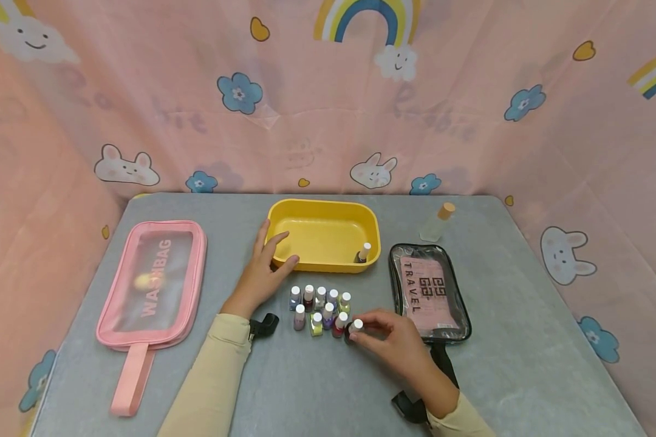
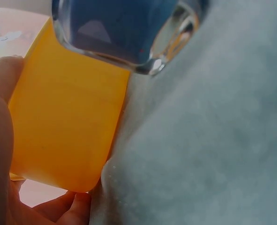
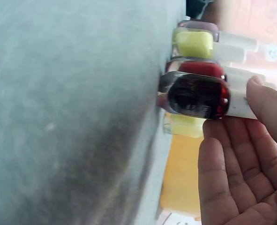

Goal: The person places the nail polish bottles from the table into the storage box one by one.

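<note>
In the head view, the right hand (image 1: 399, 343) pinches the white cap of a dark polish bottle (image 1: 353, 329) at the right end of a cluster of small white-capped bottles (image 1: 328, 315) on the counter (image 1: 306, 388). From above its contents look almost black; the right wrist view brings out a deep red edge and faint lettering, with the thumb on the cap and the other fingers extended below. Whether its base touches the counter, I cannot tell. The left hand (image 1: 261, 271), fingers spread and loosely bent, rests against the left end of a yellow tray (image 1: 322, 237). Only the head view shows inside it, where one bottle (image 1: 363, 253) leans in the near right corner; the left wrist view gives the outer wall instead, plus a blue bottle close to the lens. Only from the head do the pink bag (image 1: 133, 309), black-edged pouch (image 1: 429, 291) and wooden-coloured-capped glass bottle (image 1: 433, 229) show.
</note>
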`<state>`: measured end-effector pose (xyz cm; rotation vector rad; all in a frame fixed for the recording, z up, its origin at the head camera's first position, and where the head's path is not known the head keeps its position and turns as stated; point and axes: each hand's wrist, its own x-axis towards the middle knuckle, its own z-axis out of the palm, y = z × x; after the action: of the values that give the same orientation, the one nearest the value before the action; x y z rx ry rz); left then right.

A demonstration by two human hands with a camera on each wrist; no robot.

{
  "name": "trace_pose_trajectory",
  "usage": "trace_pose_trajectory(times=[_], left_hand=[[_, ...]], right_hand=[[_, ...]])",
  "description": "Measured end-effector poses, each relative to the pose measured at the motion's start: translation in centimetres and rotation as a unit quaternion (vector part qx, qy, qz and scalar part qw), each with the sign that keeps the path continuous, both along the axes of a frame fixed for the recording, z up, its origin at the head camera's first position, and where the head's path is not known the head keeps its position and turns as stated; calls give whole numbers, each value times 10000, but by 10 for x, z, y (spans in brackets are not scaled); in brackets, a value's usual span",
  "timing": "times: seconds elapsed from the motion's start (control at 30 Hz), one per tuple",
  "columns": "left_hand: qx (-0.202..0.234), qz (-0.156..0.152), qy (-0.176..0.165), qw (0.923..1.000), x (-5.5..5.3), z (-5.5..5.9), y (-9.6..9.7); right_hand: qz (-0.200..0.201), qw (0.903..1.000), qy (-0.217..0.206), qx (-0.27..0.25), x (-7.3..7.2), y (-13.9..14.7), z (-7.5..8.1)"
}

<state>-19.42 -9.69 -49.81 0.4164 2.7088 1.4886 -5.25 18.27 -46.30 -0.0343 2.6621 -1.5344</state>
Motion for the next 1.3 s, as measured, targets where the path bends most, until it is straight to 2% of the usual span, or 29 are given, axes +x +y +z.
trace_pose_trajectory(times=[0.23,0.47,0.6,0.73,0.87,1.0,1.13,1.3], left_hand=[[-24,24,-21,10000,0,1,-1],[-42,21,-56,10000,1,0,-2],[-50,29,-75,10000,2,0,-2],[-40,14,-79,10000,2,1,-1],[-14,26,-83,10000,1,0,-1],[-3,30,-81,10000,0,0,-1],[-35,27,-123,9999,0,1,-1],[-49,21,-109,9999,0,1,1]], right_hand=[[-29,9987,322,388,-2,-1,-9],[147,9975,463,520,-3,-4,-6],[355,9954,544,707,-2,-3,5],[558,9897,1085,752,-7,3,28],[517,9837,1597,643,-32,11,55],[236,9842,1667,539,-68,17,70],[59,9885,1481,290,-100,19,72],[358,9920,1210,-50,-129,21,57]])
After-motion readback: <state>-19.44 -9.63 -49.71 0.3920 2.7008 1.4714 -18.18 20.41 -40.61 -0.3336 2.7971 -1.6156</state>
